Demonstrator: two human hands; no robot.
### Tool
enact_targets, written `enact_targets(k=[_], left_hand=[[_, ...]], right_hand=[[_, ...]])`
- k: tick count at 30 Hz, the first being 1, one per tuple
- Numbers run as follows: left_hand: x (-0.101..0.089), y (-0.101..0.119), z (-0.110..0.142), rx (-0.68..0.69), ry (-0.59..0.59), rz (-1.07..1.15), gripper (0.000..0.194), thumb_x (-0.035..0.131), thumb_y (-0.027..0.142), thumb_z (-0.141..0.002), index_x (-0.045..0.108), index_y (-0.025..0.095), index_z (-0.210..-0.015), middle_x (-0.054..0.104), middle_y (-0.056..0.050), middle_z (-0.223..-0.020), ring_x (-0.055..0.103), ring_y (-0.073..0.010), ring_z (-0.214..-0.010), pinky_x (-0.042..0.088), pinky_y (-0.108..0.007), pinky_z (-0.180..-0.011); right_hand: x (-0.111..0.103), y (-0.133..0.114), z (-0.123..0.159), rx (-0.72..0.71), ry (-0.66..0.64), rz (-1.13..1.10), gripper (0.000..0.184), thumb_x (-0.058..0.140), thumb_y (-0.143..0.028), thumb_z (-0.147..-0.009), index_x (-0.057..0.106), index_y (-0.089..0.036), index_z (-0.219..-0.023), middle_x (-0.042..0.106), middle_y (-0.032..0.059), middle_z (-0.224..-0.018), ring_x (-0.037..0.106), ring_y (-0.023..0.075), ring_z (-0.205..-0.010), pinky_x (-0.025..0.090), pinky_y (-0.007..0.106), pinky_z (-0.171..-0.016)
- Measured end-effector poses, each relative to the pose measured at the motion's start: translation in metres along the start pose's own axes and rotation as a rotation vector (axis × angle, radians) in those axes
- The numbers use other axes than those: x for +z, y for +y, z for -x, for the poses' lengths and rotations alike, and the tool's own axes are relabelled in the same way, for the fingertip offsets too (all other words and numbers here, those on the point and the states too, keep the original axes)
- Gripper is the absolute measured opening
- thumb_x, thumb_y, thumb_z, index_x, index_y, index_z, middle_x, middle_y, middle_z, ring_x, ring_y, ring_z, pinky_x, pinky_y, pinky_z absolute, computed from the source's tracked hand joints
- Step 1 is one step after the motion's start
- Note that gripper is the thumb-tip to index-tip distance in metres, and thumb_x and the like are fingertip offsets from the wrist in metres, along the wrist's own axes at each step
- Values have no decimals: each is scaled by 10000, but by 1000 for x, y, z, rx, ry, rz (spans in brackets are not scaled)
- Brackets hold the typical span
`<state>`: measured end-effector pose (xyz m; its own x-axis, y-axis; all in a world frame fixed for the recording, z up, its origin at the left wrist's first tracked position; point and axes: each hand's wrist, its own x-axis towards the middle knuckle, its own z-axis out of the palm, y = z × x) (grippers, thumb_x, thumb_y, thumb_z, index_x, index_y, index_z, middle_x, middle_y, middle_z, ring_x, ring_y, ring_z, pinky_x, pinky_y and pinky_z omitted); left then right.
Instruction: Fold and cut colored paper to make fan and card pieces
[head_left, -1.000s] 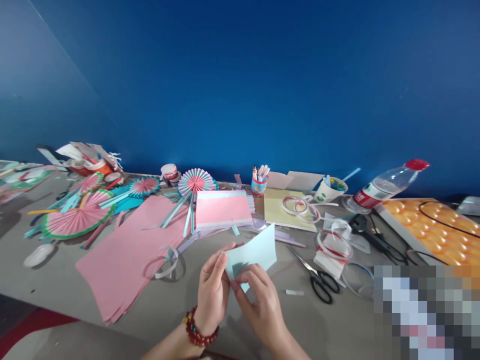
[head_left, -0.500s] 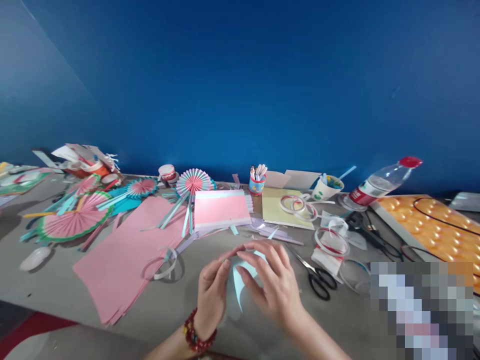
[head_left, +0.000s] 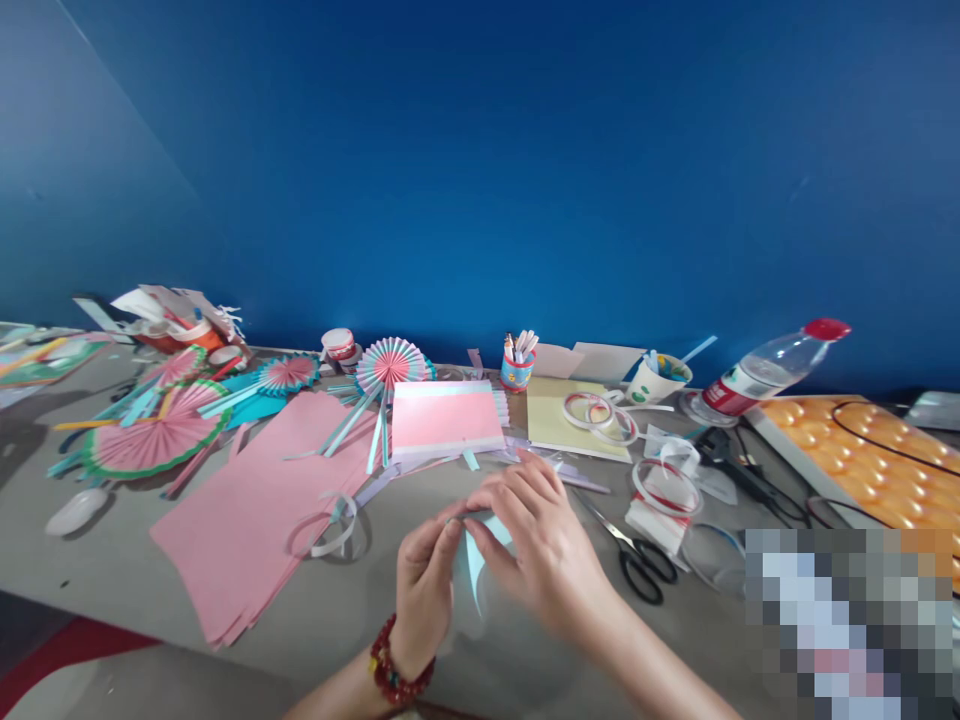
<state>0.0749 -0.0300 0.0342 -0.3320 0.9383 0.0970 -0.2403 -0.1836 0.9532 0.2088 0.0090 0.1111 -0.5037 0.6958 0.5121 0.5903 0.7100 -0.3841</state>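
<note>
Both my hands meet low in the middle of the view over a grey table (head_left: 127, 560). My left hand (head_left: 421, 590), with a red bead bracelet at the wrist, pinches one side of a small light blue paper (head_left: 475, 560). My right hand (head_left: 541, 545) curls over the paper from the right, fingertips pressed on its top edge. Most of the paper is hidden under my right hand. Black-handled scissors (head_left: 634, 555) lie just right of my right hand.
A stack of pink paper (head_left: 255, 500) lies to the left, with pleated paper fans (head_left: 150, 440) beyond it. Tape rolls (head_left: 664, 485), a yellow sheet (head_left: 555, 415), a pen cup (head_left: 517, 365), a paper cup (head_left: 656, 380) and a water bottle (head_left: 772, 370) stand at the right. A blue wall backs the table.
The blue paper stood up open between my fingers a second ago. My right hand has since come over it and pressed it down, so it now shows folded and mostly covered.
</note>
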Motion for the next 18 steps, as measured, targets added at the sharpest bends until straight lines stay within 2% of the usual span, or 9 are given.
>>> enact_targets(k=[5, 13, 16, 18], left_hand=[[-4, -11, 1, -59, 1, 58, 237, 719, 404, -817, 786, 230, -964, 765, -46, -995, 702, -213, -962, 545, -266, -890], [-7, -11, 4, -57, -41, -32, 305, 662, 425, -860, 765, 198, -1036, 755, -76, -998, 682, -254, -997, 531, -330, -915], [-10, -9, 4, -1, -78, -131, 294, 608, 391, -905, 752, 188, -1062, 752, -87, -1004, 687, -250, -969, 539, -332, -885], [-13, -4, 1, 105, -119, -229, 254, 578, 325, -930, 744, 193, -1070, 748, -87, -1012, 687, -235, -944, 539, -324, -862]], right_hand=[[-3, -3, -2, 24, -29, -5, 34, 540, -201, -923, 570, -213, -913, 628, 16, -855, 538, 201, -867, 304, 441, -1001], [-8, -8, -8, 2, -91, 78, 111, 526, -191, -927, 566, -204, -824, 595, 6, -790, 513, 182, -794, 288, 440, -1005], [-10, -8, -10, -13, -114, 77, 115, 525, -188, -928, 573, -208, -826, 598, 6, -796, 516, 181, -799, 298, 430, -996], [-12, -8, -11, -28, -131, 91, 127, 531, -188, -926, 569, -206, -806, 596, 6, -788, 516, 184, -803, 305, 429, -989]])
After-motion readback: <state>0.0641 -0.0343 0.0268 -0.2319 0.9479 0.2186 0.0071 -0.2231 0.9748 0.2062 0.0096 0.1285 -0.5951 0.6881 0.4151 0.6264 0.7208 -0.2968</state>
